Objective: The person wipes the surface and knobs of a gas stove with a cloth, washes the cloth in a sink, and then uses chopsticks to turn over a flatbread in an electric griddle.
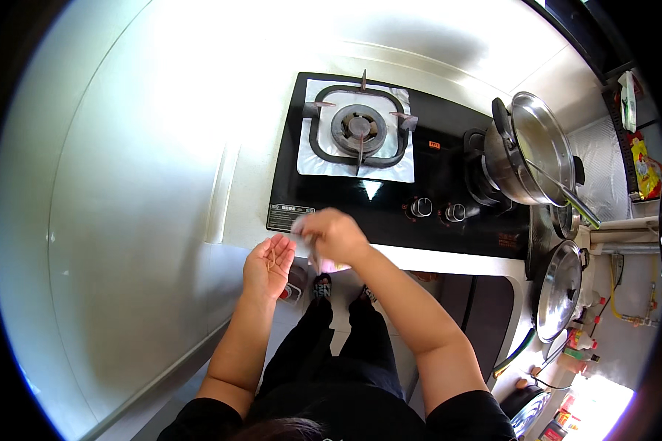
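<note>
My left hand (269, 266) is palm up past the cooktop's near left corner, fingers slightly curled. A thin tan rubber band (272, 259) lies in loops across its palm and fingers. Just to the right and higher, my right hand (332, 234) is closed on a plastic bag (314, 259), greyish and partly see-through. The bag hangs below the fist, blurred by motion; its contents cannot be made out. A pinkish patch (334, 266) shows beside it. Both hands are by the front edge of the counter, near the black gas cooktop (346, 209).
The left burner (358, 131) has foil around it and no pot. A steel pot (509, 165) with a green-handled utensil (581, 206) stands on the right burner. A lidded pan (559, 290) and several bottles (582, 342) are farther right. A pale wall (125, 184) rises on the left.
</note>
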Motion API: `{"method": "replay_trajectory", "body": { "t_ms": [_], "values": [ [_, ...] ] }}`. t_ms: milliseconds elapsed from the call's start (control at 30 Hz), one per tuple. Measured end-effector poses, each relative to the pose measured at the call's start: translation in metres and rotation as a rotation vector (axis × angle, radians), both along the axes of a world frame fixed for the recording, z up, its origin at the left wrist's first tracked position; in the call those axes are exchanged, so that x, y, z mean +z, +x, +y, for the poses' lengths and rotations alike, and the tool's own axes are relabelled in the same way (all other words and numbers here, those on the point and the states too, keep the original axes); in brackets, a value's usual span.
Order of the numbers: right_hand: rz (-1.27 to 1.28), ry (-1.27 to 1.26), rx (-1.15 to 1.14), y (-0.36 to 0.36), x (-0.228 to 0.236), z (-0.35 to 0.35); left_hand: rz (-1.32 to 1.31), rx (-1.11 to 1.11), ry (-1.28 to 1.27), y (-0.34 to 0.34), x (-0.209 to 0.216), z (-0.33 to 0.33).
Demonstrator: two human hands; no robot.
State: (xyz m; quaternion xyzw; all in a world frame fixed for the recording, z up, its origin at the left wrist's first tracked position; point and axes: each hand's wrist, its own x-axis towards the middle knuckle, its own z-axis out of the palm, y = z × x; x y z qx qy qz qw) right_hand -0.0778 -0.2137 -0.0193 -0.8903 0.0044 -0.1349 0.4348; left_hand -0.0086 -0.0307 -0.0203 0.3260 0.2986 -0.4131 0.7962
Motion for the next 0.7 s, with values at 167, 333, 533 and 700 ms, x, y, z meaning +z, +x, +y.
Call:
{"method": "replay_trajectory", "body": {
  "t_ms": [167,333,533,700],
  "values": [
    [-0.07,-0.303,-0.209,0.045,-0.027,-0.013,-0.024,0.016,0.045,0.002,-0.001,0.003],
    [-0.069,-0.353,0.054,0.042,-0.054,0.033,0.003,0.021,-0.001,0.001,-0.009,0.008],
    [-0.079,0.056,0.032,0.029,-0.031,0.014,0.039,-0.035,-0.023,-0.012,0.005,0.013],
    [-0.112,-0.213,-0.185,0.076,-0.042,0.011,0.022,-0.021,-0.042,-0.011,-0.014,0.02]
  ]
}}
